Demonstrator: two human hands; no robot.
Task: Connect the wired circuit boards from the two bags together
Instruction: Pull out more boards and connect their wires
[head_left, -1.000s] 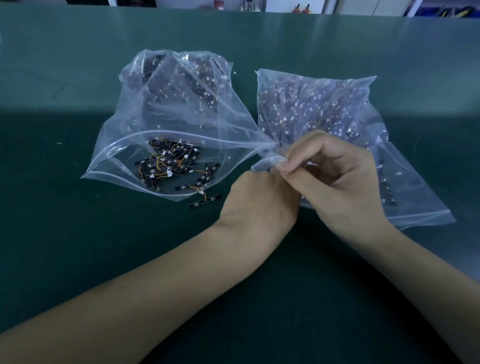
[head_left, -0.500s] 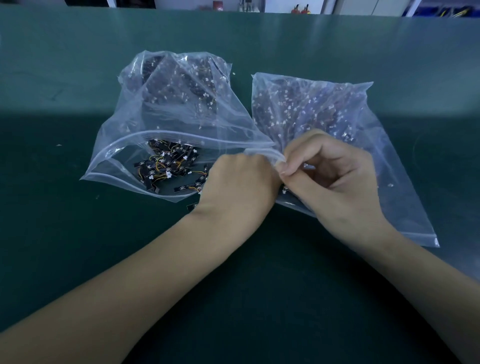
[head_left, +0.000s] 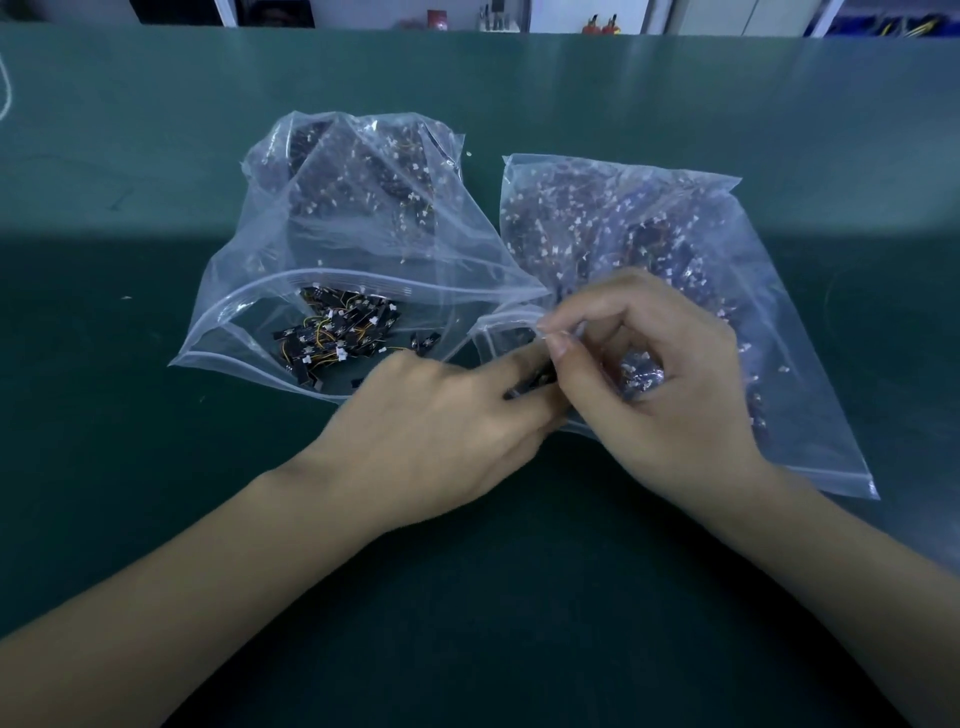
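The left hand (head_left: 441, 436) has slid right and now pinches a half-hidden dark board (head_left: 535, 383) at the right bag (head_left: 779, 332) mouth; the right hand (head_left: 660, 384) pinches that bag's rim, its curled grip blocking what lies inside.

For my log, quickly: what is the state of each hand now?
Left hand: fingers curled, holding a small black board.
Right hand: thumb and forefinger pinch the rim of the right bag.

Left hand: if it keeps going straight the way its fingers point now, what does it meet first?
Most likely the right hand. The left hand points right and slightly away, its fingertips already at the right hand's fingers by the right bag mouth; contact is unclear.
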